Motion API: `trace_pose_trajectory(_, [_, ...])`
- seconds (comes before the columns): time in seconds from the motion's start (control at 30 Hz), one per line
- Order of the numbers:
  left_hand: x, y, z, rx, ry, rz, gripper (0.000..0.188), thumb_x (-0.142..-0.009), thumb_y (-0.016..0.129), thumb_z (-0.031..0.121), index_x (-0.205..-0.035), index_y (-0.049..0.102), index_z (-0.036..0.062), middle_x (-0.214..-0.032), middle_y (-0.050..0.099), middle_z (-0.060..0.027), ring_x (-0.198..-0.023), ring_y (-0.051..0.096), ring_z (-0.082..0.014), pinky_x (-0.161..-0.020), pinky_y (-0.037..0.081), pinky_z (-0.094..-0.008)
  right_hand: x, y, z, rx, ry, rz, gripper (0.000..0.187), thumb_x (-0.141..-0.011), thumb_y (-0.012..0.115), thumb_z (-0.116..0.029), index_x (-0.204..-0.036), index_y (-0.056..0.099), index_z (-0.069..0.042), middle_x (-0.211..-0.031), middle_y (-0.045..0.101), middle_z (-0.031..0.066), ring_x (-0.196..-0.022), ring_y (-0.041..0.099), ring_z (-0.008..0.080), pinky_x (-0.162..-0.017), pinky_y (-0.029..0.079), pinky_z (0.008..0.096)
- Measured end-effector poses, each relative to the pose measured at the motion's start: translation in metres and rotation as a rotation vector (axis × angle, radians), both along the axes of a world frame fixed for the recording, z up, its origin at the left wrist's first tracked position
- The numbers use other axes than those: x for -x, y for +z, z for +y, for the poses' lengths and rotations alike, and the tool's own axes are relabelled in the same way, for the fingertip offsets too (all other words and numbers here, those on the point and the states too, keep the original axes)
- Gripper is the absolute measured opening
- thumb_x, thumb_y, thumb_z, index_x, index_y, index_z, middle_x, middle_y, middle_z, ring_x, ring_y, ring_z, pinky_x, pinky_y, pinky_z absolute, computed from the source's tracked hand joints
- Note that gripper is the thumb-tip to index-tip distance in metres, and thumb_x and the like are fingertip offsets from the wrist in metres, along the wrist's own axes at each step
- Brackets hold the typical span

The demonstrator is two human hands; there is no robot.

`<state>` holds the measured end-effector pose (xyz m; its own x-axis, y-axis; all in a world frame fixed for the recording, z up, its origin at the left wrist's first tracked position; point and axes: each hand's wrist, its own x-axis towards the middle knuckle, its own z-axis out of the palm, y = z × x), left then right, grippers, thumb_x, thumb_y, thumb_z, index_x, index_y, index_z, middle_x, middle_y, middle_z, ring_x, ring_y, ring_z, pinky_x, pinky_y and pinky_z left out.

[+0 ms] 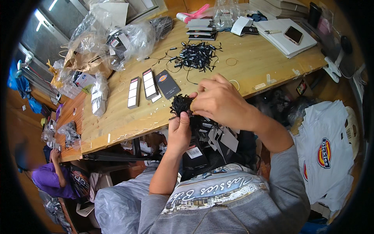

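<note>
From my remote station I record, nearest first, the person's grey printed T-shirt [241, 204], with a cluster of black and grey hang tags [229, 140] beyond it, below the hands. The left hand [180, 135] has its thumb and fingers closed around a bundle of black hang-tag strings [180, 103], which is held upright near the front edge of the wooden table [117, 128]. The right hand [220, 100] is bent over the bundle's right side, fingers curled, fingertips drawn in against it; I cannot tell whether they pinch a strand. On the tabletop past the bundle I note a narrow stack of white-labelled tags [133, 93], a second such stack [149, 84] and, just beside the latter, a black hang tag [168, 86] lying flat. Farther off is a loose heap of black strings [196, 56], with a rubber band [231, 61] to its right. Beyond the heap stands a pile of dark cards [201, 30]; to the right, a smartphone [293, 35] rests on a white paper stack [286, 47].
</note>
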<state>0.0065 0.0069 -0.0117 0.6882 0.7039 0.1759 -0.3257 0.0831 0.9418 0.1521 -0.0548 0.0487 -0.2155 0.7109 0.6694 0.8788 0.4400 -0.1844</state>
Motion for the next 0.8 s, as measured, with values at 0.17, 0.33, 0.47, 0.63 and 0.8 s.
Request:
trace_pose_trajectory(0.17, [0.005,-0.001,0.000,0.224,0.027,-0.042,0.028,-0.085,0.041,0.025,-0.089,0.051,-0.0008,-0.102,0.051,-0.0093,-0.097,0.046,-0.0135,-0.084,0.034,-0.0286,0.006,0.032,0.023,-0.144,0.002,-0.398,0.009,-0.053,0.054,-0.019,-0.056,0.055,-0.011,-0.056,0.051,-0.0017,-0.069,0.047,0.0148,-0.067,0.034,0.0285])
trace_pose_trajectory(0.33, [0.003,0.010,0.000,0.243,-0.126,-0.161,0.027,-0.085,0.042,0.026,-0.089,0.046,0.0004,-0.108,0.047,-0.0150,-0.104,0.042,-0.0240,-0.088,0.032,-0.0334,0.010,0.035,0.049,-0.224,-0.065,-0.321,0.007,-0.055,0.057,-0.021,-0.057,0.059,-0.014,-0.055,0.053,-0.0023,-0.065,0.049,0.0149,-0.062,0.037,0.0296])
trace_pose_trajectory(0.47, [-0.002,0.005,0.001,0.232,-0.151,-0.294,0.025,-0.084,0.041,0.030,-0.083,0.044,0.0052,-0.121,0.036,-0.0183,-0.112,0.035,-0.0340,-0.091,0.030,-0.0408,-0.025,0.038,0.026,0.072,-0.020,0.571,0.010,-0.067,0.059,-0.012,-0.074,0.063,-0.005,-0.066,0.060,0.0040,-0.060,0.055,0.0123,-0.060,0.043,0.0265])
trace_pose_trajectory(0.63, [-0.006,-0.001,0.000,0.179,-0.063,-0.336,0.025,-0.084,0.042,0.030,-0.086,0.044,0.0059,-0.127,0.028,-0.0162,-0.113,0.033,-0.0323,-0.089,0.034,-0.0401,-0.024,-0.010,-0.006,0.594,0.096,0.737,0.022,-0.068,0.061,-0.009,-0.086,0.060,0.003,-0.078,0.061,0.0086,-0.070,0.058,0.0132,-0.068,0.044,0.0245])
trace_pose_trajectory(0.8, [-0.007,0.000,-0.004,0.012,0.018,-0.275,0.031,-0.084,0.042,0.030,-0.098,0.044,0.0029,-0.128,0.028,-0.0138,-0.118,0.026,-0.0279,-0.095,0.024,-0.0397,-0.006,-0.042,0.005,0.640,0.230,0.630,0.033,-0.065,0.065,-0.016,-0.092,0.058,0.001,-0.089,0.058,0.0130,-0.084,0.055,0.0216,-0.075,0.041,0.0280])
